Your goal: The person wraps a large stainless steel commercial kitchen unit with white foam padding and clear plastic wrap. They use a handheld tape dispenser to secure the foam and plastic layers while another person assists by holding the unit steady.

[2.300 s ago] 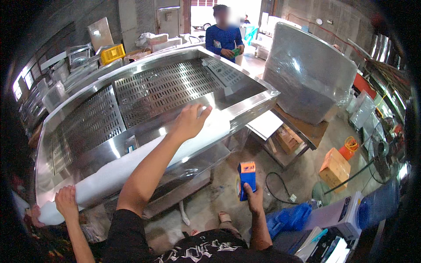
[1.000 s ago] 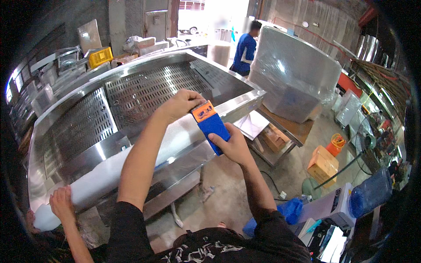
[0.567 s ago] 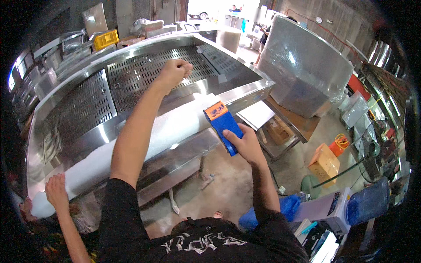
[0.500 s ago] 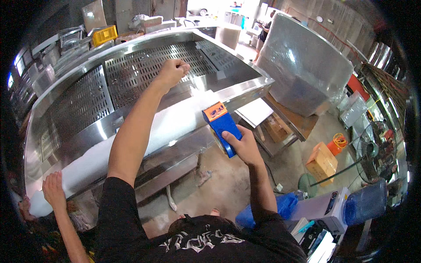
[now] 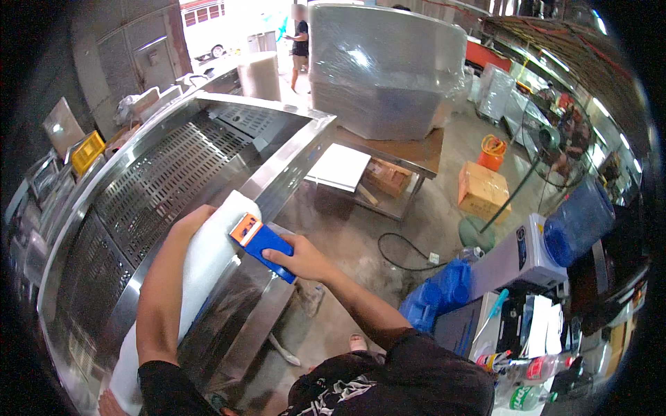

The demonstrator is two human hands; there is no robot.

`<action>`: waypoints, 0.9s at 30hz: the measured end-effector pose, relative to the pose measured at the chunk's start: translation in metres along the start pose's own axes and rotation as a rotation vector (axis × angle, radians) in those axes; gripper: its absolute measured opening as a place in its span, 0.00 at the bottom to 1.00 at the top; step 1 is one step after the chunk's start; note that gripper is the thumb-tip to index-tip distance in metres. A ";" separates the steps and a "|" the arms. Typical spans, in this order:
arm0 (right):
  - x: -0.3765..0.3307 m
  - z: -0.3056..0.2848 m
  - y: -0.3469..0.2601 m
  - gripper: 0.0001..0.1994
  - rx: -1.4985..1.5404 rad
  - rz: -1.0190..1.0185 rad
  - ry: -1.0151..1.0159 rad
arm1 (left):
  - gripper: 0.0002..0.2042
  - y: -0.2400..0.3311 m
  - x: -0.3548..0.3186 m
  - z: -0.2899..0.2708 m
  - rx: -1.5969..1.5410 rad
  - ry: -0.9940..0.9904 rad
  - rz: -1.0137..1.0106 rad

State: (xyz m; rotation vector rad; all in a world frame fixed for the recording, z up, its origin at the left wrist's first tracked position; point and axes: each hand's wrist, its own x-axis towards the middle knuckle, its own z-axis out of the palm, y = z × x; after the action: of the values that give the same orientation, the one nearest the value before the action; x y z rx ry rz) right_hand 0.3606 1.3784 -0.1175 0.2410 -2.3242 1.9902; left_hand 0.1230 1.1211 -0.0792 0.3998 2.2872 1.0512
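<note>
A long white foam sheet (image 5: 211, 263) lies along the near rim of a large stainless-steel counter (image 5: 277, 163) with slotted panels. My left hand (image 5: 191, 223) is at the far side of the foam near its upper end. Its fingers are mostly hidden there, so their grip does not show. In my right hand (image 5: 302, 258) is a blue box-shaped tool with an orange end (image 5: 267, 251). That orange end meets or overlaps the foam's near edge. At the lower left another person's hand (image 5: 109, 403) rests by the foam's lower end.
Ahead, a large plastic-wrapped block (image 5: 388, 76) stands on a low table. To the right are a cardboard box (image 5: 483, 188), a standing fan (image 5: 548, 139), a water dispenser (image 5: 517, 260) and blue jugs (image 5: 437, 291). A black cable (image 5: 399, 260) loops on the floor. One person (image 5: 300, 45) stands farther off.
My view has swung right. My left hand has come down from above the slotted panels to the foam. My right hand has brought the blue tool against or over the foam's near edge.
</note>
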 end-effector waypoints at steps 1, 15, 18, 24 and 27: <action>-0.001 -0.001 0.006 0.29 0.019 -0.007 0.007 | 0.14 0.004 -0.001 0.005 -0.053 -0.040 -0.034; 0.004 0.002 0.006 0.32 0.013 -0.067 0.009 | 0.27 0.048 -0.038 -0.014 -0.203 0.228 0.079; 0.005 0.007 0.012 0.32 -0.012 -0.109 0.043 | 0.33 0.080 -0.053 -0.003 -0.197 0.115 0.024; 0.006 0.006 0.004 0.33 -0.038 -0.033 -0.014 | 0.40 0.085 -0.048 0.032 0.229 0.185 -0.043; 0.005 -0.003 0.005 0.34 -0.071 0.004 -0.031 | 0.42 0.118 -0.067 0.055 0.269 0.236 -0.008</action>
State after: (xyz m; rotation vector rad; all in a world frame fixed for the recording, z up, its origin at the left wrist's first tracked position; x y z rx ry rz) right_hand 0.3544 1.3821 -0.1210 0.2653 -2.4103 1.9150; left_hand 0.2127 1.1971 0.0080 0.3898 2.6518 0.8239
